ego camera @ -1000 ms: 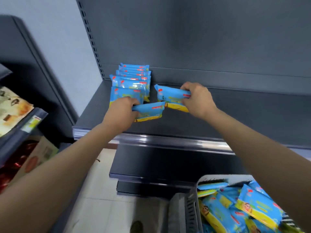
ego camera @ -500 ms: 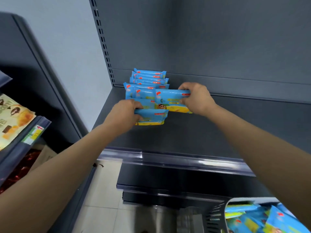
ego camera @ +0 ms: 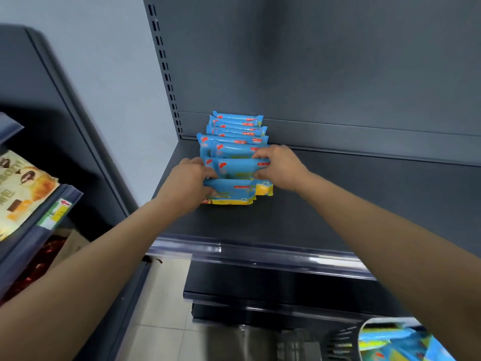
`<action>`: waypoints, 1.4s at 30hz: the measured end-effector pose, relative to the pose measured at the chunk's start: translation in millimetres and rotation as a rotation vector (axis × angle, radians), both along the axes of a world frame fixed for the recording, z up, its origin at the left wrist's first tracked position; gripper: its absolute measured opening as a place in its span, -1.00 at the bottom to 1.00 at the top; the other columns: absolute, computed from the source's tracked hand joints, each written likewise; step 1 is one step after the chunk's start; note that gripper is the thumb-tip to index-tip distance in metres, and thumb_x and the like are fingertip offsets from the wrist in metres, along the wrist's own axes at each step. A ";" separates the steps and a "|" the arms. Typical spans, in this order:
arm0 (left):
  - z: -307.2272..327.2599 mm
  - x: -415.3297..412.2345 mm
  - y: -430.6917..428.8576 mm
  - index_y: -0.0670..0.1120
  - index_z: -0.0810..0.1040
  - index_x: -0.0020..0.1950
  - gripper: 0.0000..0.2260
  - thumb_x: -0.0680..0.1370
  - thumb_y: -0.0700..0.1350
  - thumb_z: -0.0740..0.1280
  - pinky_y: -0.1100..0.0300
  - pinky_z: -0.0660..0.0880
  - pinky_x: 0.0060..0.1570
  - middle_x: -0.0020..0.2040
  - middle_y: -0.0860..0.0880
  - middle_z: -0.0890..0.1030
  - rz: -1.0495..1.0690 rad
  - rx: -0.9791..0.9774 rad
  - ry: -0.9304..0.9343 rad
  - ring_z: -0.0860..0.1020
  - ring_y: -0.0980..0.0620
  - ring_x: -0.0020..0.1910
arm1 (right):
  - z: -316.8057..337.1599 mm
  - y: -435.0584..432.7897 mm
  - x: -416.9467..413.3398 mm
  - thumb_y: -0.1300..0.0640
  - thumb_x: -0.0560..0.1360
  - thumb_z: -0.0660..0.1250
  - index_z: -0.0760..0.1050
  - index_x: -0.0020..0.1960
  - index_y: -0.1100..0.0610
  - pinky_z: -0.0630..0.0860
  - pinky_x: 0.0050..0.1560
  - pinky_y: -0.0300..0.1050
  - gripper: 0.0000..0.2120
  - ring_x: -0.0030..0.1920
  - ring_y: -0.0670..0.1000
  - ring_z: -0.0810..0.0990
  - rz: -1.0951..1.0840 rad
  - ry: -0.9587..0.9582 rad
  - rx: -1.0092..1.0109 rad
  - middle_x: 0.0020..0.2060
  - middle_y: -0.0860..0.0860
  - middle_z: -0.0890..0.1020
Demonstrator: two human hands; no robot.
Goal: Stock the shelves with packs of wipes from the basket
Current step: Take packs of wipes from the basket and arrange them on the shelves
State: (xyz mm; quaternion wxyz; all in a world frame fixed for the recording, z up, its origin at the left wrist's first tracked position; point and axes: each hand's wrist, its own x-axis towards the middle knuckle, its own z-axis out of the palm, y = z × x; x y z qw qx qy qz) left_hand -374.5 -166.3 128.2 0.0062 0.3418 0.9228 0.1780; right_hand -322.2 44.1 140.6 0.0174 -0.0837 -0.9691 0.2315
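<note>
Right now my left hand [ego camera: 190, 181] grips the front pack [ego camera: 231, 190] by its left end, and my right hand [ego camera: 279, 165] pinches the second pack [ego camera: 238, 166], just behind it, by its right end. Both packs sit at the near end of the row of packs [ego camera: 236, 126] that runs out from the back left corner of the shelf [ego camera: 390, 183]. I judge the trick is to square both flush against the row before letting go. The basket [ego camera: 364, 327], at lower right, holds more.

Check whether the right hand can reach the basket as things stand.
Probably yes: the basket sits open-topped below the right forearm, nothing between. The right hand first has to let go of the wipes pack it pinches on the shelf.
</note>
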 end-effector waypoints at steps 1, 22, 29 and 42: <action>-0.6 -0.7 -3.2 -0.02 0.62 0.13 -0.68 0.39 -0.10 0.47 0.06 0.37 0.05 -0.13 0.02 0.36 0.006 -0.015 0.039 0.41 -0.12 0.05 | 0.2 -2.3 -2.7 0.08 0.38 0.45 0.55 0.14 0.02 0.47 0.15 0.01 -0.67 0.11 0.10 0.48 0.003 0.002 0.056 0.07 0.05 0.55; -4.1 -17.9 -8.9 -0.09 0.47 -0.05 -0.75 0.37 -0.12 0.47 0.21 0.27 -0.16 -0.13 0.06 0.36 -0.011 0.013 0.085 0.28 0.08 -0.08 | -6.4 -5.5 -24.6 0.19 0.44 0.36 0.44 -0.09 0.07 0.51 0.01 0.02 -0.89 0.08 0.14 0.50 0.164 0.036 0.176 -0.02 0.06 0.51; -3.9 -29.8 6.4 -0.14 0.50 0.02 -0.74 0.40 -0.13 0.45 0.15 0.33 -0.05 -0.04 -0.06 0.45 0.005 0.024 0.081 0.37 -0.06 0.05 | -5.3 3.4 -24.9 0.32 0.41 0.33 0.50 0.03 0.17 0.45 0.01 -0.10 -0.79 0.04 0.06 0.48 0.143 0.017 0.056 -0.02 0.02 0.46; -13.2 -31.6 27.0 -0.14 0.37 0.27 -0.49 0.41 0.00 0.43 0.06 0.36 0.17 0.22 -0.12 0.41 -0.023 -0.120 0.189 0.31 -0.09 0.18 | -4.8 13.1 3.9 0.24 0.52 0.23 0.37 0.34 0.11 0.46 0.20 -0.03 -0.60 0.24 0.06 0.44 -0.054 0.116 0.089 0.25 0.06 0.44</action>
